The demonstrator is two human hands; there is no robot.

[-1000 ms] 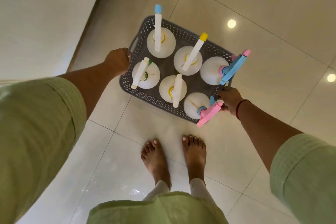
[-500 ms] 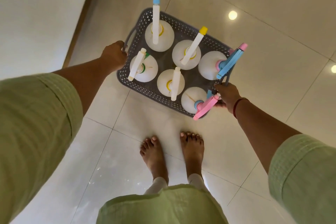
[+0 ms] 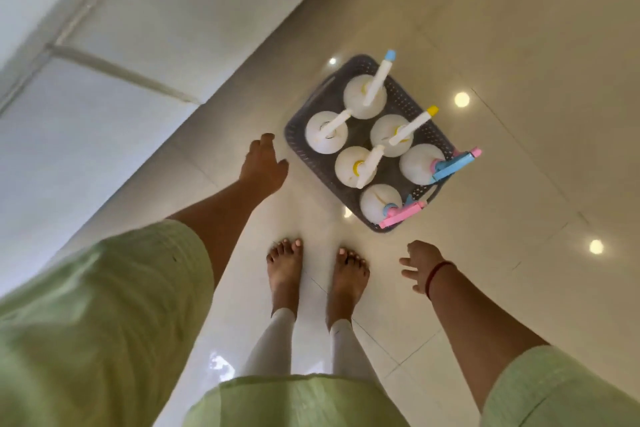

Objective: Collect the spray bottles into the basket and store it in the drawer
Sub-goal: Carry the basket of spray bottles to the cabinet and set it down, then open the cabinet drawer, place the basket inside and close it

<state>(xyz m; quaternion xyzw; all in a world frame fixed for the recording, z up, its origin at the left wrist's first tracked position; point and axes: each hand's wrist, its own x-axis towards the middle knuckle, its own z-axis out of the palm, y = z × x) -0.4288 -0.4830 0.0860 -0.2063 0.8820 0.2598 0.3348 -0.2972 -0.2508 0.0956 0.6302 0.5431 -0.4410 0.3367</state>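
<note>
A grey perforated basket stands on the tiled floor ahead of my bare feet, slightly to the right. Several white spray bottles stand upright inside it, their triggers white, blue and pink; a pink trigger sticks out over the near rim. My left hand hovers empty just left of the basket, fingers relaxed, apart from it. My right hand hangs below and to the right of the basket, fingers loosely spread, holding nothing.
White cabinet fronts with a seam between panels run along the left side, meeting the glossy beige floor tiles. My bare feet stand just before the basket. Ceiling lights reflect off the tiles.
Both hands have let go of the basket handles and pulled back. The basket now rests on the floor, and the view has swung so the cabinet fronts show at left.
</note>
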